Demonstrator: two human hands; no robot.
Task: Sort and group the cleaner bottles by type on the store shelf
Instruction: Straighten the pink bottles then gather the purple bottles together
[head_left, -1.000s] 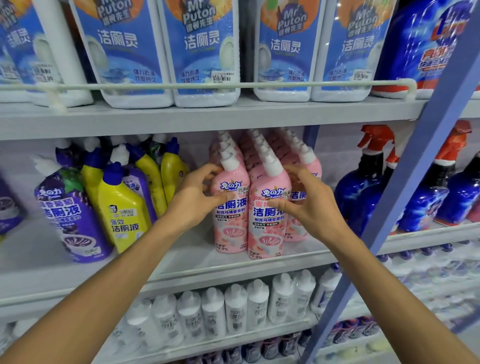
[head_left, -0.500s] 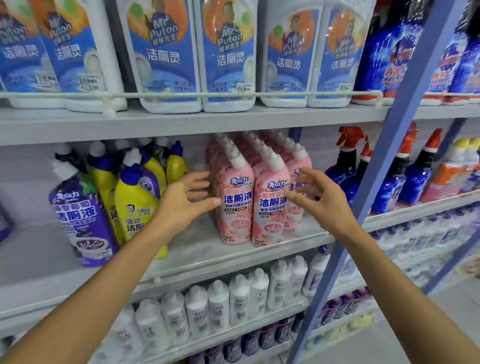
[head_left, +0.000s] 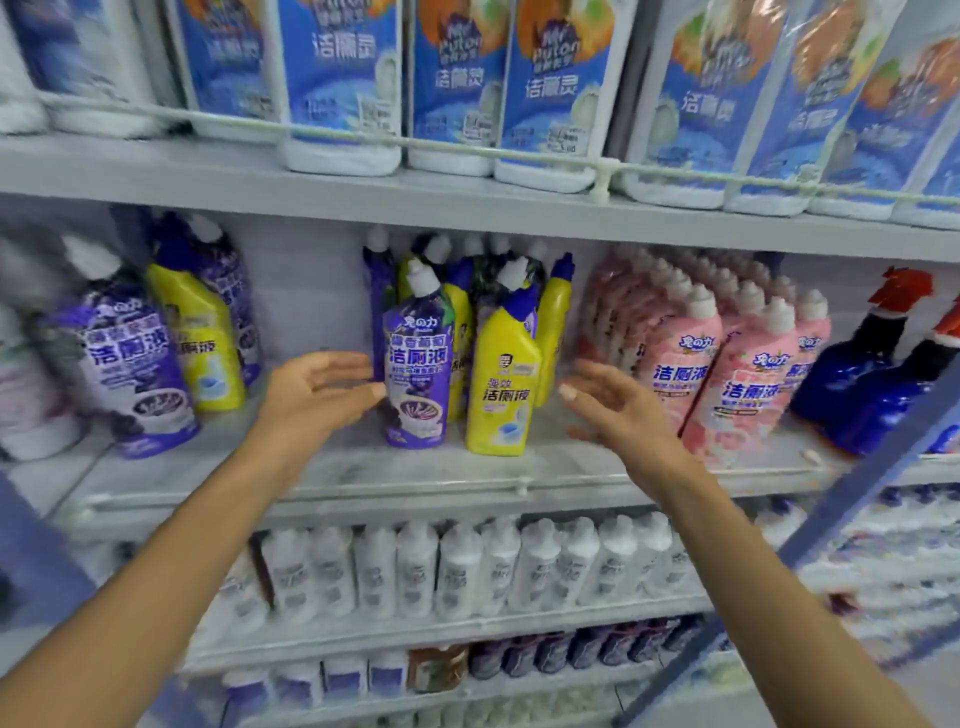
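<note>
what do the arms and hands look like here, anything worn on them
The left arm and right arm are bare as far as the frame shows, with no sleeves in view. The left hand and right hand have no gloves, and no rings, watch or bracelet show. Nails look short and unpainted, though the picture is blurred.

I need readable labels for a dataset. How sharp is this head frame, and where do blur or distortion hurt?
Head view: motion blur softens nearly everything; the purple bottle and yellow bottle at centre read best, the white bottles below are smeared. Same view: wide-angle bends the guard rail; lighting is even, with slight sheen on the wrapped packs top right.
</note>
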